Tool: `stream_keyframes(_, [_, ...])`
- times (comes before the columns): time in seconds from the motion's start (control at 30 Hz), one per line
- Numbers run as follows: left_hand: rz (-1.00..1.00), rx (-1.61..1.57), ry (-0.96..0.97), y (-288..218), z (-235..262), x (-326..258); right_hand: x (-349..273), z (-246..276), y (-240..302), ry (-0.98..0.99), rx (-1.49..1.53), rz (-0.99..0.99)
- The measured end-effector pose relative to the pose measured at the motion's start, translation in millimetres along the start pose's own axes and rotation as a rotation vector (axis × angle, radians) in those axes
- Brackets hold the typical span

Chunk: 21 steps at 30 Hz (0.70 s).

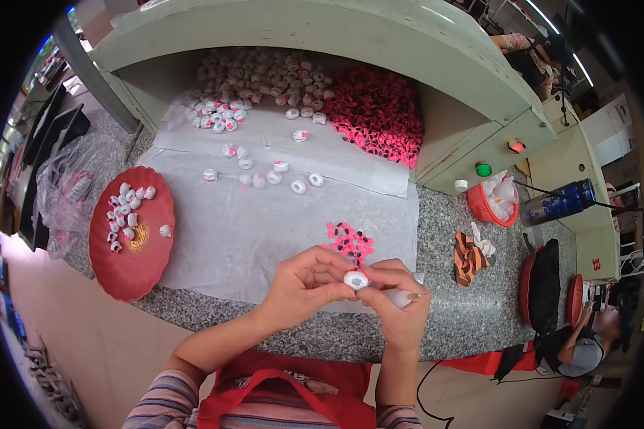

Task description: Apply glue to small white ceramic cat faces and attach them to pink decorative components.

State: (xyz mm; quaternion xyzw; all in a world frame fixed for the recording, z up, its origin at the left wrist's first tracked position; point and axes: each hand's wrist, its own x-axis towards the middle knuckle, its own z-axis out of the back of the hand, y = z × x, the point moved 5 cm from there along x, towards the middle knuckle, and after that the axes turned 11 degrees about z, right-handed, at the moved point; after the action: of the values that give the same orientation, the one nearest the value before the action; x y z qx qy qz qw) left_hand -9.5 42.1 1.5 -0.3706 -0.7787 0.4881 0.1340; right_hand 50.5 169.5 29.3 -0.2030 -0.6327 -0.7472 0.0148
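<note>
Near the front edge of the counter, the fingers of my left hand (300,286) are closed on a small white roundish piece (356,279) with a grey spot and a pink edge. My right hand (401,314) pinches the other side of this piece between thumb and finger. Also in my right hand is a small white bottle (397,297) with a narrow pointed tip aimed to the right. Just beyond my hands lies a loose pile of small pink and black pieces (350,242) on white sheeting (265,229).
A red scalloped plate (104,261) with several white pieces stands left. Heaps of white pieces (265,79) and pink-black pieces (376,114) fill the shelf. At right are a red basket (490,214), a striped cloth (466,261) and a blue bottle (558,203). A person (587,343) sits far right.
</note>
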Motion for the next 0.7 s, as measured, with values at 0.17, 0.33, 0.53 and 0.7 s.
stream_keyframes(0.17, [0.008, 0.016, 0.019, -3, 0, 1, 4, -4, -15, -0.063, 0.307, -0.091])
stream_keyframes(0.33, [-0.023, 0.036, 0.036, -3, -2, 4, 9, 0, -19, -0.025, 0.338, -0.149])
stream_keyframes(0.53, [-0.1, 0.086, -0.088, -5, 10, -1, 16, -12, -25, 0.035, 0.379, -0.18])
stream_keyframes(0.7, [0.016, 0.039, -0.172, 8, 28, 7, 15, -17, -36, -0.124, 0.172, -0.057])
